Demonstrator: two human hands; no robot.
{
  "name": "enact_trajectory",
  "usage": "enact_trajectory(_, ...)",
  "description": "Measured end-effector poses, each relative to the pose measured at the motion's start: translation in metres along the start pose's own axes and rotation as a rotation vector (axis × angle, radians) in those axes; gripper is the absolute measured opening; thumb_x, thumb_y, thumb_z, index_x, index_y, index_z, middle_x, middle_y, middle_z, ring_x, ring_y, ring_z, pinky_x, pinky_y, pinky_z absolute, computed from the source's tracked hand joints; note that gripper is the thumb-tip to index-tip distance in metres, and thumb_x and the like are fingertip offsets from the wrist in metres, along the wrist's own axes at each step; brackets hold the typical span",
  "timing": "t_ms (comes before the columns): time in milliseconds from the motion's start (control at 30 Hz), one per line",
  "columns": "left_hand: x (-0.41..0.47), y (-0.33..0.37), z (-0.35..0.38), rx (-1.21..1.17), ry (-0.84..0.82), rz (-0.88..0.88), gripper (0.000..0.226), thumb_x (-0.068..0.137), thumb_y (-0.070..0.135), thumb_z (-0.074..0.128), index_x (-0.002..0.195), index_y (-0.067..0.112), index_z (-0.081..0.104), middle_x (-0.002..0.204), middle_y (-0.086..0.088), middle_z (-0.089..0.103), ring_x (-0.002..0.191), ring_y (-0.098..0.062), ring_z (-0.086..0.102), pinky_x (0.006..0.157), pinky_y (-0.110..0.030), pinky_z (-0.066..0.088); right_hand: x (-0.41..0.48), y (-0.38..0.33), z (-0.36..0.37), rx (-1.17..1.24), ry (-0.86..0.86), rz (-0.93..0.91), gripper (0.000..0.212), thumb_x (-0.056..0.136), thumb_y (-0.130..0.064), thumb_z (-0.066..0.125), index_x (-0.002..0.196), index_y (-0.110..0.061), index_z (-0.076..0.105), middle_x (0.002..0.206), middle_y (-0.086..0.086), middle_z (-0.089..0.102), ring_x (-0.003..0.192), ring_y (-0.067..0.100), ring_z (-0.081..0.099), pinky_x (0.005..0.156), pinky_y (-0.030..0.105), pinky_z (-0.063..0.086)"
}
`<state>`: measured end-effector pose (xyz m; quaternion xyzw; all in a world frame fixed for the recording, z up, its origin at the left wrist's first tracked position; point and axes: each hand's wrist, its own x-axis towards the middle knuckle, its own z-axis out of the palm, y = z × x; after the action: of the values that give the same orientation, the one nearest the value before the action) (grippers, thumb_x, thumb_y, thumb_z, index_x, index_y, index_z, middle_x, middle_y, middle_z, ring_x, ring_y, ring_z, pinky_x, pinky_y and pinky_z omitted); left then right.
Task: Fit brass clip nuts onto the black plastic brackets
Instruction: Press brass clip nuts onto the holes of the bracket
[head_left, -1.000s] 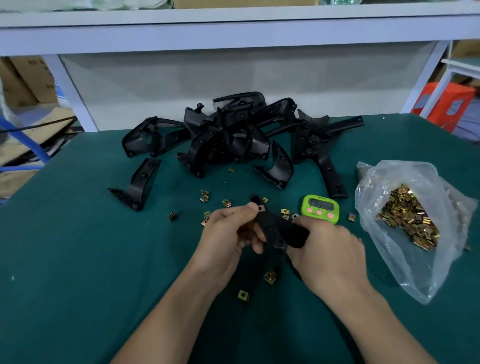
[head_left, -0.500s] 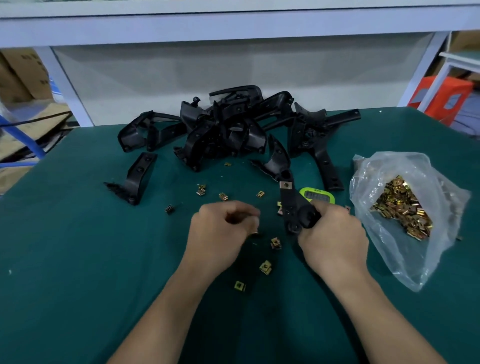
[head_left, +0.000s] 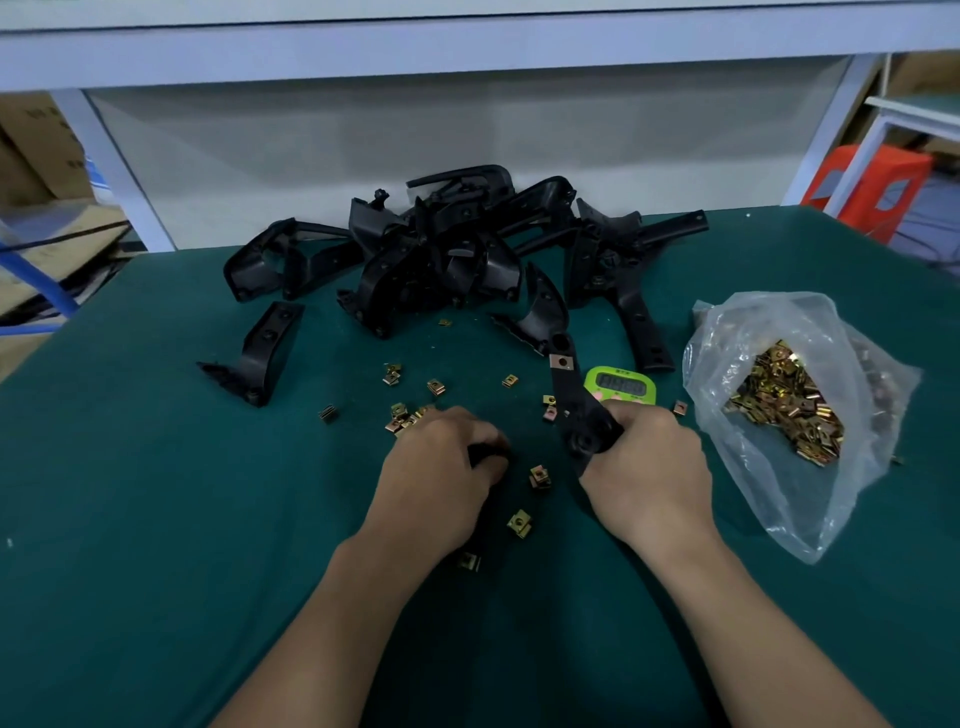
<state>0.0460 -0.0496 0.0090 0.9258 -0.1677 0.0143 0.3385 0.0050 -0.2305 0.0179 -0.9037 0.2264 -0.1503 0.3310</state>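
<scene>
Firmly, right hand (head_left: 649, 478) grips a slim, matte black plastic bracket (head_left: 571, 402).

Right hand (head_left: 649, 478) round black bracket (head_left: 571, 400); left hand (head_left: 441, 467) curled, contents unclear.

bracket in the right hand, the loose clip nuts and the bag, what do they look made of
Bracket in the right hand: matte black, moulded shape, likely plastic. Clip nuts: yellow-gold with a metallic glint, probably brass or plated steel; the look cannot settle which. Bag: thin clear plastic film, crinkled and glossy, nuts showing through.
</scene>
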Motion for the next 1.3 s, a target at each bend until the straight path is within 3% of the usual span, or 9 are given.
enact_trajectory(200, 0.000, 0.003, -0.003, -0.014, 0.061, -0.077, 0.014, 0.090, 0.026, 0.075, 0.103, 0.032, 0.077, 0.106, 0.014, 0.067, 0.099, -0.012, 0.060, 0.092, -0.036, 0.052, 0.001, -0.002, -0.003, 0.021, -0.017, 0.022, 0.020, 0.081, -0.030, 0.072, 0.064, -0.030, 0.060, 0.060, -0.007, 0.058, 0.060, 0.017, 0.054, 0.060, 0.030, 0.042)
enact_trajectory(300, -0.003, 0.008, -0.008, 0.012, 0.067, -0.032, 0.028, 0.084, 0.027, 0.077, 0.109, 0.040, 0.075, 0.102, 0.029, 0.061, 0.101, 0.002, 0.054, 0.093, -0.024, 0.047, 0.002, -0.003, -0.003, 0.001, -0.014, 0.021, 0.018, 0.079, -0.032, 0.071, 0.065, -0.032, 0.061, 0.062, -0.007, 0.058, 0.067, 0.029, 0.056, 0.063, 0.032, 0.044)
enact_trajectory(400, -0.005, 0.012, -0.018, -0.157, -0.194, -0.002, 0.020, 0.070, 0.036, 0.082, 0.088, 0.044, 0.077, 0.086, 0.025, 0.070, 0.086, 0.006, 0.062, 0.076, -0.013, 0.049, 0.005, -0.002, -0.006, 0.012, -0.016, 0.021, 0.016, 0.078, -0.031, 0.073, 0.066, -0.034, 0.063, 0.062, -0.008, 0.060, 0.065, 0.026, 0.057, 0.060, 0.031, 0.044)
enact_trajectory(500, -0.006, 0.012, -0.021, -0.114, -0.435, 0.047, 0.029, 0.065, 0.033, 0.087, 0.089, 0.045, 0.078, 0.087, 0.021, 0.068, 0.083, 0.001, 0.062, 0.072, -0.012, 0.047, 0.009, 0.001, -0.011, 0.010, -0.018, 0.015, 0.009, 0.080, -0.029, 0.074, 0.080, -0.037, 0.070, 0.062, -0.008, 0.059, 0.065, 0.025, 0.058, 0.060, 0.032, 0.047)
enact_trajectory(600, -0.005, 0.009, -0.014, -0.124, -0.308, 0.006, 0.023, 0.071, 0.023, 0.089, 0.083, 0.040, 0.079, 0.078, 0.017, 0.066, 0.068, 0.001, 0.059, 0.061, -0.010, 0.044, 0.013, 0.007, -0.014, -0.098, 0.034, 0.036, 0.018, 0.084, -0.028, 0.071, 0.102, -0.029, 0.074, 0.062, -0.006, 0.051, 0.066, 0.028, 0.051, 0.062, 0.031, 0.043)
enact_trajectory(733, -0.003, 0.001, -0.007, -0.210, -0.116, -0.081, 0.029, 0.069, 0.022, 0.092, 0.090, 0.037, 0.079, 0.067, 0.023, 0.062, 0.055, 0.003, 0.052, 0.054, -0.010, 0.040, 0.018, 0.012, -0.020, -0.200, 0.079, 0.033, 0.013, 0.084, -0.023, 0.072, 0.095, -0.016, 0.072, 0.079, 0.007, 0.056, 0.071, 0.029, 0.046, 0.066, 0.031, 0.040)
enact_trajectory(967, -0.004, -0.002, -0.003, -0.146, 0.068, -0.031, 0.027, 0.072, 0.040, 0.087, 0.096, 0.044, 0.076, 0.084, 0.025, 0.065, 0.082, 0.000, 0.057, 0.064, -0.009, 0.039, 0.019, 0.018, -0.024, -0.280, 0.006, -0.029, 0.006, 0.084, -0.016, 0.071, 0.088, -0.013, 0.070, 0.092, 0.007, 0.058, 0.073, 0.023, 0.043, 0.064, 0.027, 0.035)
enact_trajectory(1133, -0.005, -0.001, 0.000, -0.132, 0.076, -0.046, 0.026, 0.079, 0.046, 0.081, 0.105, 0.044, 0.075, 0.093, 0.029, 0.066, 0.092, 0.010, 0.055, 0.073, -0.013, 0.042, 0.016, 0.009, -0.027, -0.245, -0.027, -0.015, 0.011, 0.079, -0.008, 0.072, 0.080, -0.019, 0.069, 0.060, -0.005, 0.043, 0.051, 0.016, 0.041, 0.054, 0.025, 0.036)
enact_trajectory(1300, -0.004, 0.000, 0.001, -0.129, 0.134, -0.011, 0.020, 0.083, 0.040, 0.079, 0.103, 0.041, 0.076, 0.092, 0.030, 0.067, 0.094, 0.009, 0.056, 0.073, -0.005, 0.039, 0.013, 0.004, -0.028, -0.262, -0.131, -0.121, 0.010, 0.086, -0.019, 0.072, 0.093, -0.025, 0.076, 0.076, 0.001, 0.055, 0.058, 0.017, 0.043, 0.050, 0.019, 0.035)
